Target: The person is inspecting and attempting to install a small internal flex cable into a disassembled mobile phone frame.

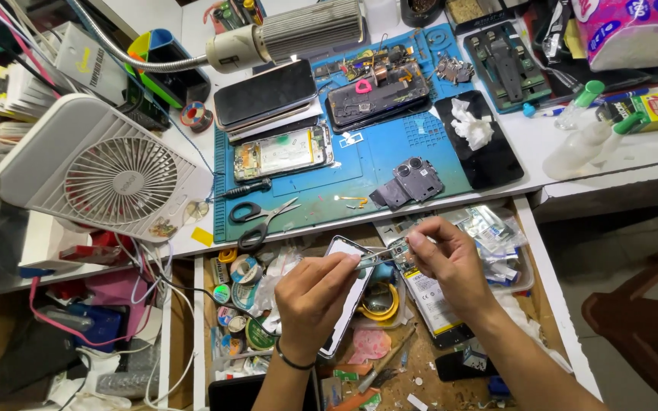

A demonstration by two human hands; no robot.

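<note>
My left hand grips thin metal tweezers whose tip meets a small circuit board part. That part is pinched in the fingers of my right hand. Both hands hover over an open wooden drawer. A white-framed phone lies in the drawer under my left hand. On the blue work mat above lie an opened phone showing its battery, a dark phone body with exposed parts and a grey camera cover piece.
A white desk fan stands at the left. Scissors and a screwdriver lie at the mat's front edge. Tape rolls, a battery and packets fill the drawer. Bottles and tissue packs are at the right.
</note>
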